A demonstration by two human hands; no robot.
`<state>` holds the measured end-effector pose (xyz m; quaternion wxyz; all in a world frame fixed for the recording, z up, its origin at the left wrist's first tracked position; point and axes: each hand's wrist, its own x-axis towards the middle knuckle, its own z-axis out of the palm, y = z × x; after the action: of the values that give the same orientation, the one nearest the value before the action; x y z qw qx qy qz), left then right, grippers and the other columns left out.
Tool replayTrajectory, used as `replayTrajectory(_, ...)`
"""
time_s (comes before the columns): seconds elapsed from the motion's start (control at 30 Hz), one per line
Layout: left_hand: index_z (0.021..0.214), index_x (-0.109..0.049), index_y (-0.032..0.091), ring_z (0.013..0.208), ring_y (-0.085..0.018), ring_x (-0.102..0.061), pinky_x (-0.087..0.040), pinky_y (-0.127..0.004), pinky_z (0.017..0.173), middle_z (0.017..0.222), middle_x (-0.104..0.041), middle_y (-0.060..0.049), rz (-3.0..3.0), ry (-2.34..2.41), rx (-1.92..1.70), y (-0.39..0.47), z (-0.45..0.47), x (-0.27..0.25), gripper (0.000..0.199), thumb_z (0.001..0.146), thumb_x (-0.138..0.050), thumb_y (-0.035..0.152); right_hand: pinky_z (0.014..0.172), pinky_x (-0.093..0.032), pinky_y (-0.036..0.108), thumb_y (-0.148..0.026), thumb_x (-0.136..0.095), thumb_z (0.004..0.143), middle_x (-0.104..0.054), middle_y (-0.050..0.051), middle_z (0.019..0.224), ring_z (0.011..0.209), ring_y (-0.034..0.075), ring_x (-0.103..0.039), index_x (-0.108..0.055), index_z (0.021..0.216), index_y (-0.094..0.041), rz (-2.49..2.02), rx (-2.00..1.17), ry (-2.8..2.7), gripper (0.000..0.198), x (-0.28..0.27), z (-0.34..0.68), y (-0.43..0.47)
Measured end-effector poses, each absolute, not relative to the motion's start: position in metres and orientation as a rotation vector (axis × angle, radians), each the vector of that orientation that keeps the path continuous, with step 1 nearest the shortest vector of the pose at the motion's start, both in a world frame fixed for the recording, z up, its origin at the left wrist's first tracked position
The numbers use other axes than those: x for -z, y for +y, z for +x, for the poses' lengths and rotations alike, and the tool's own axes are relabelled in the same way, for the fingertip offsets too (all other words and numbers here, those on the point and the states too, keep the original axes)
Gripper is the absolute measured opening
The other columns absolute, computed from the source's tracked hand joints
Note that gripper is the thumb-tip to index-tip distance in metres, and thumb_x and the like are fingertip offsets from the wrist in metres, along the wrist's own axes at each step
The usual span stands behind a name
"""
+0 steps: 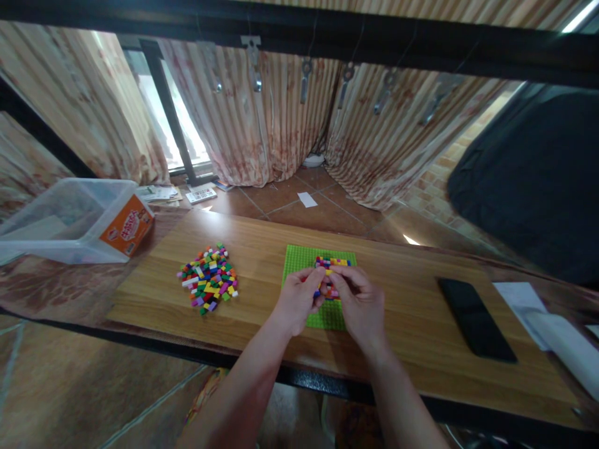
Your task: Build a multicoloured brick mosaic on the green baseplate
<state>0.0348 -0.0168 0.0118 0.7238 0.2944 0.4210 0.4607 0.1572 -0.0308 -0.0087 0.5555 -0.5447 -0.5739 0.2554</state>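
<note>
A green studded baseplate (296, 255) lies on the wooden board, with several colored toy bricks (344, 262) joined on its middle part. Both hands are above the plate, their fingertips close together. My left hand (299, 298) has thumb and forefinger pinched near a small yellow brick (329, 272). From the other side my right hand (359, 302) pinches at that same yellow brick. The fingers cover part of the bricks below, so whether the yellow brick touches them is hidden. To the left, a loose pile of small mixed bricks (210, 279) is spread on the board.
The wooden board (262, 268) covers the table. A black phone-like slab (476, 319) lies at right, beside white papers (519, 305). A clear plastic bin (88, 243) with an orange label stands at far left. Metal hooks (304, 84) hang from a dark bar above.
</note>
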Motion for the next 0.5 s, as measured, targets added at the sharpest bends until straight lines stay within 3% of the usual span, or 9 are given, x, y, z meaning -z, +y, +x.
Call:
replayTrajectory(0.1, 0.062, -0.058, 0.013, 0.037, -0.003, -0.038, -0.014, -0.018, 0.037, 0.056, -0.051, 0.002, 0.650, 0.916, -0.996, -0.0163, 0.0335, -0.0132, 0.031, 0.077, -0.069, 0.039, 0.081, -0.052, 0.033, -0.032, -0.065, 0.087, -0.072, 0.003, 0.093, 0.089, 0.019, -0.066, -0.075, 0.088, -0.026, -1.268, -0.641, -1.379, 0.011, 0.0086, 0.1579, -0.0311)
replayTrajectory(0.27, 0.060, -0.057, 0.013, 0.037, -0.002, -0.037, -0.012, -0.018, 0.036, 0.055, -0.049, 0.003, 0.647, 0.899, -0.976, -0.0161, 0.0311, -0.0151, 0.027, 0.075, -0.067, 0.033, 0.070, -0.053, 0.031, -0.034, -0.066, 0.086, -0.071, 0.001, 0.080, 0.071, 0.016, -0.065, -0.072, 0.090, -0.024, -1.239, -0.844, -1.279, 0.012, 0.0074, 0.1552, -0.0316)
replayTrajectory(0.5, 0.060, -0.055, 0.013, 0.036, -0.001, -0.035, -0.011, -0.017, 0.035, 0.057, -0.050, 0.003, 0.614, 0.819, -0.956, -0.0162, 0.0278, -0.0129, 0.029, 0.073, -0.068, 0.035, 0.067, -0.052, 0.029, -0.035, -0.071, 0.080, -0.071, -0.001, 0.069, 0.065, 0.015, -0.064, -0.074, 0.076, -0.022, -1.198, -0.934, -1.176, 0.013, 0.0011, 0.1518, -0.0321)
